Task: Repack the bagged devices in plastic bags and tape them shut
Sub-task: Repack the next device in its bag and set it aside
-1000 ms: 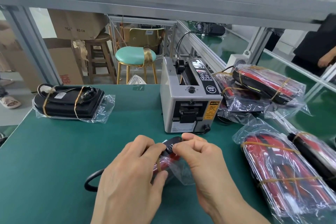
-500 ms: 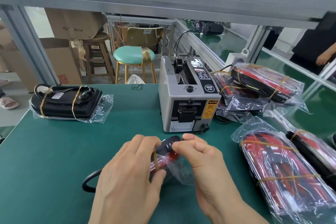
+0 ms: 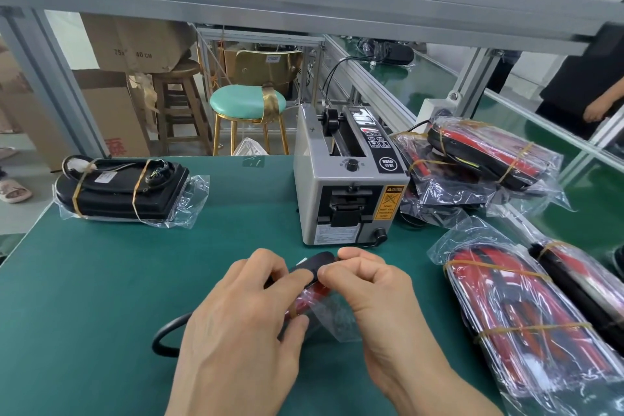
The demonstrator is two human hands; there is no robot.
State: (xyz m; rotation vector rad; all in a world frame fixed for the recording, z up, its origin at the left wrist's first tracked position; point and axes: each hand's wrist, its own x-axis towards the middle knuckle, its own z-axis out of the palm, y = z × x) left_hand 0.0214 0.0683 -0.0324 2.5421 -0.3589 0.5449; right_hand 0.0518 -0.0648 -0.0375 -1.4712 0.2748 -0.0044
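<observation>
Both hands work directly in front of the tape dispenser (image 3: 347, 179), which stands on the green tabletop (image 3: 101, 273). The left hand (image 3: 243, 324) curls around a small black-and-red device (image 3: 312, 272) and its clear plastic bag (image 3: 334, 314); the right hand (image 3: 368, 287) pinches the top end of the same device. The hands are close together, both clamped on this one item. A black cable (image 3: 165, 338) loops out to the left of the left hand.

Status, as judged from the layout:
- Left of the dispenser: one black bagged device (image 3: 121, 189), banded, lies alone. Whether it is taped cannot be told.
- Right of the dispenser: a pile of bagged devices (image 3: 472, 165); nearer, right of the hands, more red bundles in bags (image 3: 526, 314).
- No strip of tape is visible at the dispenser mouth or on either hand.

The current item appears to be at the bagging stage; taping is not yet done. Most units appear still to be processed.
</observation>
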